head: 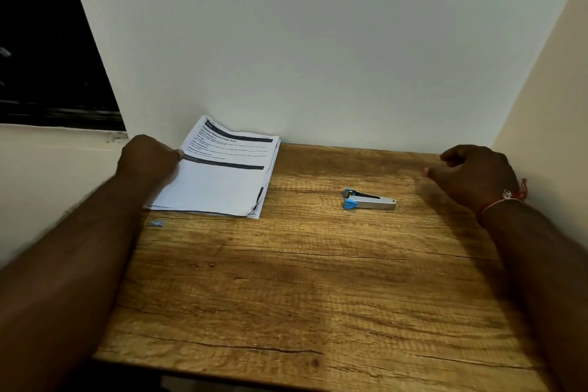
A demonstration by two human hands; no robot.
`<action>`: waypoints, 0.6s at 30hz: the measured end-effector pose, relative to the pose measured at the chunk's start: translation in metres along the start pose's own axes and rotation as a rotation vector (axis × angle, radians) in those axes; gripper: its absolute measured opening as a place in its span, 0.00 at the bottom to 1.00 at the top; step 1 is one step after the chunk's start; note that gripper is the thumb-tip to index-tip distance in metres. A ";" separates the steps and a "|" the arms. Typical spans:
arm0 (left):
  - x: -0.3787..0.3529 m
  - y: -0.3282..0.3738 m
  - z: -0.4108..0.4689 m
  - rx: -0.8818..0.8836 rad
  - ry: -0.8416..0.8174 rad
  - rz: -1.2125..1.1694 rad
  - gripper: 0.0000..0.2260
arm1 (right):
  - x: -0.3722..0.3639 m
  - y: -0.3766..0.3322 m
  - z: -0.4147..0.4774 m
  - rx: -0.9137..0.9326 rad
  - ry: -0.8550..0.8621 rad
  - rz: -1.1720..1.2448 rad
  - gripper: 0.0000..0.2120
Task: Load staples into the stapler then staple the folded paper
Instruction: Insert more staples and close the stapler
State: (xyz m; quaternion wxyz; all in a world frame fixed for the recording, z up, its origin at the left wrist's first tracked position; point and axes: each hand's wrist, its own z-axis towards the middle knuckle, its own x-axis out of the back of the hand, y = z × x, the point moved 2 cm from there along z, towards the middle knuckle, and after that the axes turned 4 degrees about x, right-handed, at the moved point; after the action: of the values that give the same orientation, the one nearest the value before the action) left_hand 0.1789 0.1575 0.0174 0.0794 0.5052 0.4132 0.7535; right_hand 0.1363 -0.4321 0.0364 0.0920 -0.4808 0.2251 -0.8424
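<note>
A stack of printed white paper (222, 175) lies at the far left corner of the wooden table (311, 280), against the wall. My left hand (148, 157) rests on the stack's left edge, fingers curled with the thumb on the sheets. A small silver stapler with blue ends (369, 199) lies flat on the table, right of centre. My right hand (474, 173) hovers at the far right, beyond the stapler, fingers loosely apart and holding nothing. A small pale blue item (156, 224), blurred, lies near the table's left edge in front of the paper.
White walls close in the table at the back (318, 57) and on the right (547, 99). A dark window (41, 41) sits at the upper left above a pale ledge (47, 169).
</note>
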 end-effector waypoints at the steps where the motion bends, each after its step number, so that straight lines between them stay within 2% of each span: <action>1: 0.000 0.001 0.000 -0.010 0.008 0.028 0.18 | 0.000 -0.001 0.000 0.007 -0.003 -0.002 0.24; 6: -0.002 0.004 -0.003 -0.105 0.031 0.160 0.15 | 0.000 -0.002 0.000 0.021 -0.004 -0.004 0.23; 10: -0.004 0.004 -0.007 -0.137 0.048 0.111 0.11 | -0.002 0.000 0.001 0.027 -0.007 -0.004 0.23; 13: -0.007 0.002 -0.011 -0.194 0.148 0.079 0.06 | -0.003 -0.002 0.001 0.044 -0.004 -0.007 0.22; 18: -0.003 0.004 -0.020 -0.154 0.215 0.000 0.05 | -0.006 -0.004 0.001 0.072 -0.006 -0.012 0.23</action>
State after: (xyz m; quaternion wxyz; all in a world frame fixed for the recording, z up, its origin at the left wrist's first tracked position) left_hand 0.1647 0.1423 0.0155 0.0730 0.4138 0.3603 0.8328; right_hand 0.1408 -0.4264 0.0345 0.1048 -0.4813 0.1915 -0.8489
